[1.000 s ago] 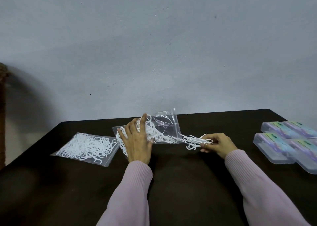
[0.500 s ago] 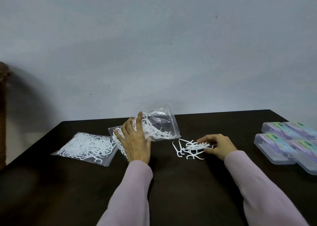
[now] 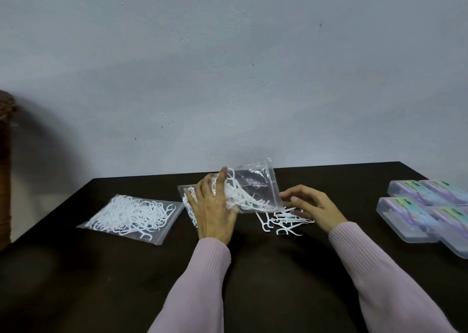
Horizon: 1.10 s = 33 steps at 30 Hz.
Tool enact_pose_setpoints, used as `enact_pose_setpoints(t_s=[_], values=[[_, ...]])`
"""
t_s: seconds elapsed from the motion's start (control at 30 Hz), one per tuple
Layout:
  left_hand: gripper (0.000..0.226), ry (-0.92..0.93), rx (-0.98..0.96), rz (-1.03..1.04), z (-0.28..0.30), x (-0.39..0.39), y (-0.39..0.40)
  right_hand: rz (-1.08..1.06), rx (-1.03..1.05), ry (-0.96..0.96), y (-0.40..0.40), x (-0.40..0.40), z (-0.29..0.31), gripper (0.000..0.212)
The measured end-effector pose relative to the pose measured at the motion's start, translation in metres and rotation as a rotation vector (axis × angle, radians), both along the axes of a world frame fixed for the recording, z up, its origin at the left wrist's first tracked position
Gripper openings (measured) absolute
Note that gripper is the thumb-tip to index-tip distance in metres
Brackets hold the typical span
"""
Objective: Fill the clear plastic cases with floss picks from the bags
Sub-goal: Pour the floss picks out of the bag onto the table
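An open clear bag of white floss picks [image 3: 253,188] sits at the table's middle with its mouth end raised to the right. My left hand [image 3: 212,208] grips its left part, fingers spread among plastic and picks. A small loose pile of floss picks [image 3: 281,221] lies on the table just right of the bag's mouth. My right hand [image 3: 311,205] hovers over that pile with loosely bent fingertips at the bag's mouth, holding nothing. Several clear plastic cases [image 3: 405,221] with purple and green labels stand at the right, lids closed.
A second clear bag of floss picks [image 3: 131,215] lies flat on the left of the dark table [image 3: 101,282]. A grey wall rises right behind the table's far edge. A brown object [image 3: 5,170] stands at the far left.
My right hand pulled a bunch of picks out of the bag, left them on the table and moved back left to the bag's mouth. My left hand tilted the bag's mouth end higher.
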State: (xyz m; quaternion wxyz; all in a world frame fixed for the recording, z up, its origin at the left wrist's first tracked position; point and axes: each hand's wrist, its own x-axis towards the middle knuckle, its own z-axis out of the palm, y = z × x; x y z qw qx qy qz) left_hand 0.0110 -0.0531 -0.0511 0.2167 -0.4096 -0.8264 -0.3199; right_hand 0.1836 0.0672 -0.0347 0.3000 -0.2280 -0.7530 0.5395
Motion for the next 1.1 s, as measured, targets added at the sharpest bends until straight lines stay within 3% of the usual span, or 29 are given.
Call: enact_pose_setpoints(t_s=[0.1,0.27,0.6,0.8,0.9,1.0,1.1], values=[[0.097,0.018,0.027,-0.129,-0.004,0.003,0.004,0.104,-0.146,-0.009,-0.006,-0.006,0.0,0.02],[0.119,0.081,-0.093,-0.256,-0.014,0.0,0.01,0.094,-0.122,-0.059,-0.007,-0.01,-0.004,0.023],[0.113,0.391,-0.002,-0.164,-0.018,0.003,0.016,0.096,-0.064,-0.285,-0.005,-0.013,-0.007,0.014],[0.114,0.52,-0.035,-0.148,-0.019,0.009,0.019,0.043,0.027,-0.431,-0.004,-0.015,-0.008,0.037],[0.114,0.562,-0.049,-0.141,-0.021,0.01,0.021,0.06,0.058,-0.47,-0.005,-0.014,-0.011,0.028],[0.113,0.578,-0.058,-0.138,-0.022,0.011,0.022,0.077,0.1,-0.511,-0.003,-0.014,-0.013,0.032],[0.113,0.555,-0.031,-0.149,-0.02,0.011,0.021,0.07,0.15,-0.45,-0.005,-0.012,-0.01,0.022]])
